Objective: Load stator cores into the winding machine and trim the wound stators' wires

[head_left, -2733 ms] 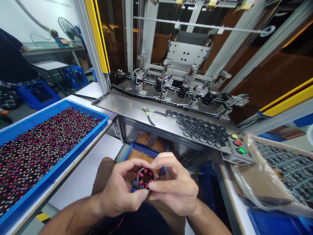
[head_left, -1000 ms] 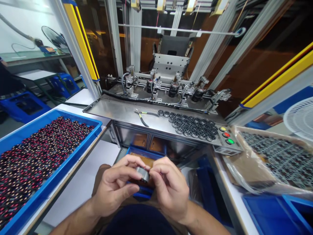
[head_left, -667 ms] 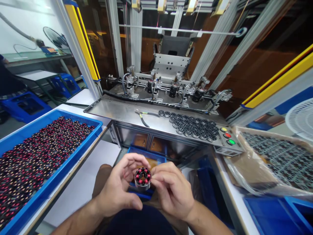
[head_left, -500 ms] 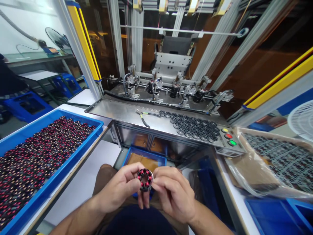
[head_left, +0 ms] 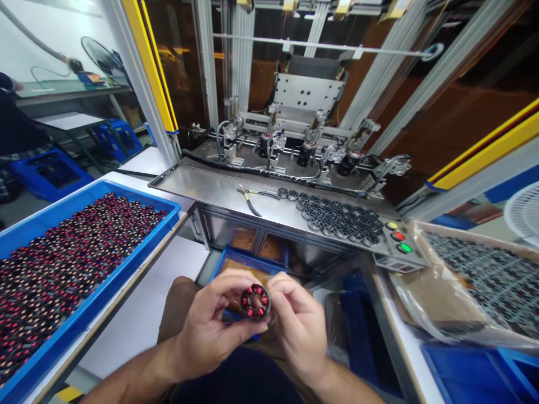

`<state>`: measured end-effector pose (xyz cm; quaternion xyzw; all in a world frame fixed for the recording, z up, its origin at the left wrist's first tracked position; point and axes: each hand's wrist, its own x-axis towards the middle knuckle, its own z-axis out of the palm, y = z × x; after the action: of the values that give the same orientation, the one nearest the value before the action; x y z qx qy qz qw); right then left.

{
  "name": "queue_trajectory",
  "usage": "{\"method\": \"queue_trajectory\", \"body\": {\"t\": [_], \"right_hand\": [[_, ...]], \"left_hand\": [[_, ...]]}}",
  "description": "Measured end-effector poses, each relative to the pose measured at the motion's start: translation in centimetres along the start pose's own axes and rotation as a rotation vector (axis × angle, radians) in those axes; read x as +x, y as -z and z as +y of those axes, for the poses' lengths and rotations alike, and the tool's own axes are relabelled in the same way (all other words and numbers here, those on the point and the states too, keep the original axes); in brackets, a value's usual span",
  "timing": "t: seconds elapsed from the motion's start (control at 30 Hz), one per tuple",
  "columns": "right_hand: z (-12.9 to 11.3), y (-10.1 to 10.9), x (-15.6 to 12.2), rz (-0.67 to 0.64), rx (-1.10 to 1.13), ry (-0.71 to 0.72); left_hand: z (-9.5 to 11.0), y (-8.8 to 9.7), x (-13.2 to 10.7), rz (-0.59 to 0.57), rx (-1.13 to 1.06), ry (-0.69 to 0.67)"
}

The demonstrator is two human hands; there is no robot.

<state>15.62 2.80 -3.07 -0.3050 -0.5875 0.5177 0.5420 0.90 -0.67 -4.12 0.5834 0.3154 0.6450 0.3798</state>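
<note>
A small ring-shaped motor stator (head_left: 264, 301) with red wire windings and a dark core is held low in front of my lap. My left hand (head_left: 206, 322) grips it, with the fingers over its left side and the thumb under its lower edge. Close against the ring's right side is my right hand (head_left: 300, 325), its thumb and fingertips pinched together. What lies in that pinch, perhaps a wire end, is too small to make out.
A blue tray (head_left: 172, 216) full of wound stators stands at left. On the steel ledge (head_left: 202, 182) lie pliers (head_left: 252, 203) and several unwound cores (head_left: 341, 216), beside a button box (head_left: 398, 238). Behind is a winding machine (head_left: 307, 92). A plastic-lined box (head_left: 429, 297) holds grey cores. A person (head_left: 19, 123) sits far left.
The stator has turned and moved slightly up and right. My left thumb has shifted from its face to beneath it. My right fingers have risen along its right side. The camera view has tilted slightly.
</note>
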Motion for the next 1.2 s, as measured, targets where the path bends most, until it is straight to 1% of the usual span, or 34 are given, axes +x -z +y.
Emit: {"method": "queue_trajectory", "body": {"t": [0.07, 0.13, 0.27, 0.43, 0.57, 0.77, 0.97, 1.07, 1.2], "right_hand": [[0.6, -0.1, -0.1, -0.023, 0.142, -0.113], [1.2, -0.1, -0.2, -0.041, 0.231, -0.19], [1.6, -0.2, -0.3, -0.065, 0.309, -0.27], [1.6, -0.5, -0.2, -0.051, 0.281, -0.313], [1.6, -0.5, -0.2, -0.055, 0.267, -0.317], [1.5, -0.4, -0.2, -0.063, 0.233, -0.251], [1.4, -0.2, 0.0, -0.058, 0.258, -0.183], [1.4, -0.3, 0.1, -0.055, 0.262, -0.191], [1.6, -0.4, 0.0, -0.064, 0.338, -0.241]], "left_hand": [[-0.2, -0.2, -0.1, 0.035, 0.061, -0.083], [-0.2, -0.3, -0.1, 0.051, 0.091, -0.116], [-0.4, 0.0, -0.3, 0.061, 0.119, -0.09], [-0.8, 0.5, -0.8, 0.065, 0.129, -0.048], [-0.8, 0.6, -0.7, 0.055, 0.123, -0.059], [-0.1, 0.4, -0.2, 0.039, 0.086, -0.073], [-0.2, 0.4, -0.3, -0.008, 0.056, -0.065], [-0.1, 0.4, -0.4, -0.014, 0.061, -0.071], [0.0, 0.4, -0.4, -0.03, 0.056, -0.068]]}}
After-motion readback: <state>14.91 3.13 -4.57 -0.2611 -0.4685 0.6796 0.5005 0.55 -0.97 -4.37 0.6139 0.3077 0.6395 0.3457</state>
